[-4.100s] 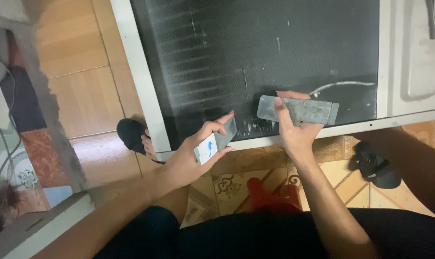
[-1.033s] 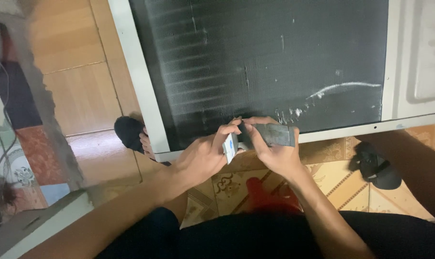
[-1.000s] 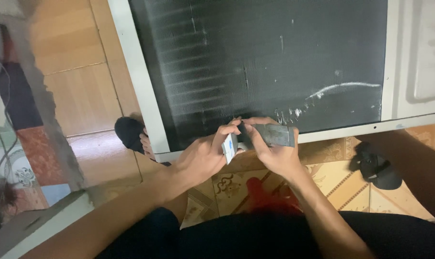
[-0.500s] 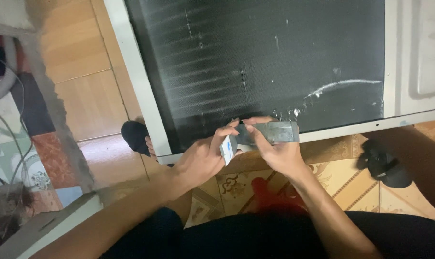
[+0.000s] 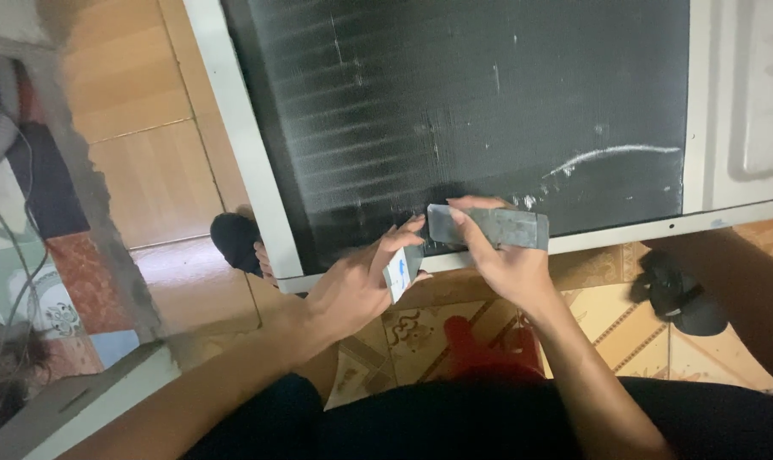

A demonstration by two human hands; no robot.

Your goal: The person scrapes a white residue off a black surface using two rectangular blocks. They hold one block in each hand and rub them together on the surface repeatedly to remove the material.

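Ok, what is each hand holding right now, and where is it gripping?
The right hand grips a grey flat bar around its left half. The left hand pinches a small white card by its lower edge.

Two bare hands are in view, a left hand and a right hand. There are two small flat pieces: one grey rectangular strip and one white-and-blue card. One large black finned panel in a white frame. Two dark sandals.

- Grey strip, dull and smudged.
- Small card, white with a blue mark.
- Black finned panel, fine horizontal ridges, white scuff streak.
- White frame.
- Floor tiles, tan and brown with ornate pattern; red patch.
- Black sandals.
- Wood-tone orange floor.
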